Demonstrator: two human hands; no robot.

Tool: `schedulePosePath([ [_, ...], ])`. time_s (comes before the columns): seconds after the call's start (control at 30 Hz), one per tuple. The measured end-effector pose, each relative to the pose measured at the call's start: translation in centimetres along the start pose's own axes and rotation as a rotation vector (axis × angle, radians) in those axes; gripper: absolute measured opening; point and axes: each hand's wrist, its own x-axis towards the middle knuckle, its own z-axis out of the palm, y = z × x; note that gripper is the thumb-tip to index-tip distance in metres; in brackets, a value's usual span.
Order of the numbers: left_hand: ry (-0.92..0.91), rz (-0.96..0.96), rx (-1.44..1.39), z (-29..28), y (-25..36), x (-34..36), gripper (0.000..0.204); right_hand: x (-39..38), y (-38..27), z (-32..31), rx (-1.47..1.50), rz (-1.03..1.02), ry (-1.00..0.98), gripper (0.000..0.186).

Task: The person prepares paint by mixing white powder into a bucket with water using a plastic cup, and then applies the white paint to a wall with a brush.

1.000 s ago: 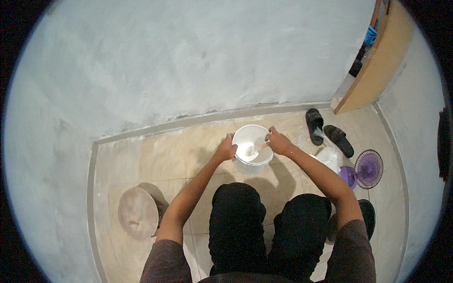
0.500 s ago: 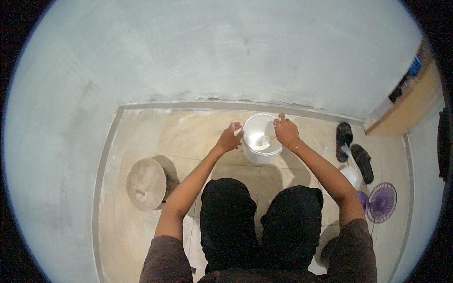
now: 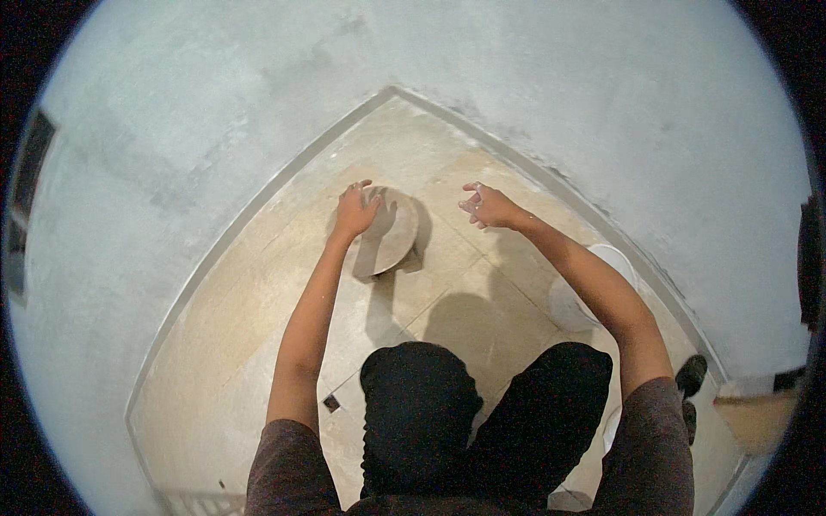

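A low round-topped stool (image 3: 397, 236) stands on the tiled floor ahead of my knees, its wooden-looking legs partly showing. My left hand (image 3: 355, 211) is at the stool's left edge, thumb and fingers apart; whether it touches the top I cannot tell. To the right of the stool, my right hand (image 3: 489, 207) hangs in the air with fingers spread and nothing in it. The white bucket (image 3: 570, 305) stands beyond my right forearm, which hides much of it, and its contents do not show.
Pale walls (image 3: 258, 112) meet in a corner ahead, with a grey skirting strip (image 3: 258, 199) along the floor. Black slippers (image 3: 691, 376) lie at the right, near a light wooden piece (image 3: 757, 421). A small dark drain (image 3: 331, 402) is left of my knees.
My view has turned left, from the bucket to the stool. Both hands have left the bucket; my left hand is now by the stool, and my right hand has come away with its fingers spread.
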Motion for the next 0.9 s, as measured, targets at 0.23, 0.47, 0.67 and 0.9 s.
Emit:
schedulePosePath([
  [0.23, -0.063, -0.378, 0.140, 0.5, -8.4, -4.6, 0.083, 8.6, 0.3, 8.8, 0.242, 0.101, -0.144, 0.072],
  [0.47, -0.181, -0.526, 0.006, 0.9, -10.6, -4.5, 0.084, 10.3, 0.8, 13.2, 0.136, 0.039, 0.062, 0.069],
  [0.67, -0.229, -0.536, -0.238, 0.3, -12.3, -3.8, 0.083, 10.8, 1.8, 13.0, 0.107, -0.018, 0.088, 0.064],
  [0.9, -0.593, -0.489, -0.424, 2.3, -6.2, 0.1, 0.103, 6.2, 5.0, 8.3, 0.113, 0.235, 0.117, 0.064],
])
